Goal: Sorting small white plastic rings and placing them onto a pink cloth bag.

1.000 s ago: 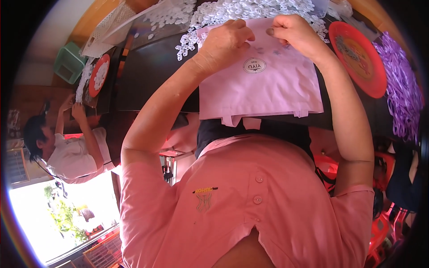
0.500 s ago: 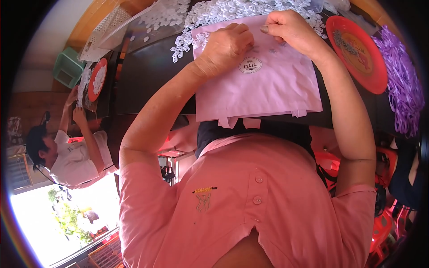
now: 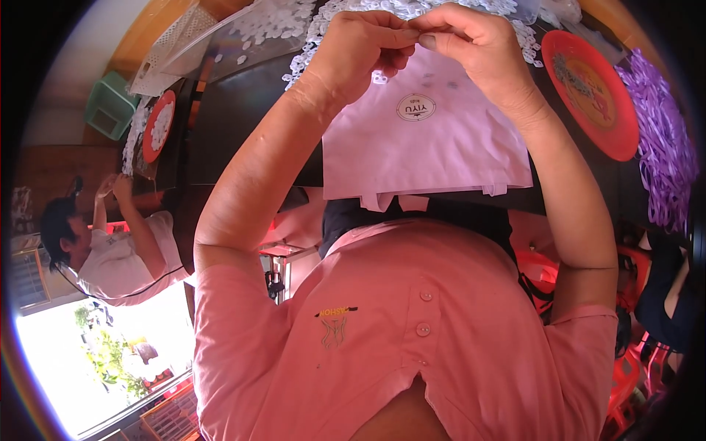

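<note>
My left hand (image 3: 360, 48) and my right hand (image 3: 474, 44) meet at their fingertips just above a stack of pale pink paper bags (image 3: 434, 147) that lies on the dark table (image 3: 235, 125). Together the fingers pinch a small white plastic piece (image 3: 380, 76), which hangs just under them. The top bag carries a round printed badge (image 3: 415, 107). A heap of the same white pieces (image 3: 412, 9) lies right behind my hands.
A red round plate (image 3: 592, 92) sits right of the bags, with purple ribbons (image 3: 662, 140) beyond it. Another red plate with white pieces (image 3: 157, 125) and a green basket (image 3: 109, 110) are at the left. A person in white (image 3: 110, 250) sits at the left.
Both hands have lifted off the bag stack and come together at the fingertips, now pinching a small white piece above the bags.
</note>
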The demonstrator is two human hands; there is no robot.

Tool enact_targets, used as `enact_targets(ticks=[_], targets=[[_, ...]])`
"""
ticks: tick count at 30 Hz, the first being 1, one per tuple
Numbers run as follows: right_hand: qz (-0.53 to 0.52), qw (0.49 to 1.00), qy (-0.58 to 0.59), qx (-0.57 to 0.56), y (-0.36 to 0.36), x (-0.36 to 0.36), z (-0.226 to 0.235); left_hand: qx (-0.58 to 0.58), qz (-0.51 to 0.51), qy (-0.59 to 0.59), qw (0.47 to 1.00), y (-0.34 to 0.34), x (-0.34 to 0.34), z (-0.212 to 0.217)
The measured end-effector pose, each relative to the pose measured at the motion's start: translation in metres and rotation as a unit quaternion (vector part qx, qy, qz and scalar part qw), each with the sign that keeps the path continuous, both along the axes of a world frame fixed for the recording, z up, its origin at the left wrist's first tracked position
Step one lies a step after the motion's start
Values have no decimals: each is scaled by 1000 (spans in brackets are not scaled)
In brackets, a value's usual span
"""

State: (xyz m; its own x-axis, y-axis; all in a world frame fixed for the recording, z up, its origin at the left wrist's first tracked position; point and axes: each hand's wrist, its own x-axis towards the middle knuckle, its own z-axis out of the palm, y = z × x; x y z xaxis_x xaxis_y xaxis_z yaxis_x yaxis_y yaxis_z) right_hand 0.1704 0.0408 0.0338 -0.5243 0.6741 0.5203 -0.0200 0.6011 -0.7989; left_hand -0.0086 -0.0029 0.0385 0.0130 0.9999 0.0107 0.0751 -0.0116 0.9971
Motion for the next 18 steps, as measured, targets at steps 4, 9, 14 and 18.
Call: enact_targets(ticks=[4, 9, 14, 18], targets=[[0, 999, 17, 27, -8, 0, 6, -60, -7, -108, 992, -5, -3, 4], [-48, 993, -2, 103, -2, 3, 2, 32, 34, 151, 987, -10, -12, 8], [65, 977, 184, 91, 12, -7, -16, 162, 27, 380, 910, -12, -42, -35], [-16, 999, -34, -4, 15, 3, -19, 179, -17, 468, 865, -14, -42, -43]])
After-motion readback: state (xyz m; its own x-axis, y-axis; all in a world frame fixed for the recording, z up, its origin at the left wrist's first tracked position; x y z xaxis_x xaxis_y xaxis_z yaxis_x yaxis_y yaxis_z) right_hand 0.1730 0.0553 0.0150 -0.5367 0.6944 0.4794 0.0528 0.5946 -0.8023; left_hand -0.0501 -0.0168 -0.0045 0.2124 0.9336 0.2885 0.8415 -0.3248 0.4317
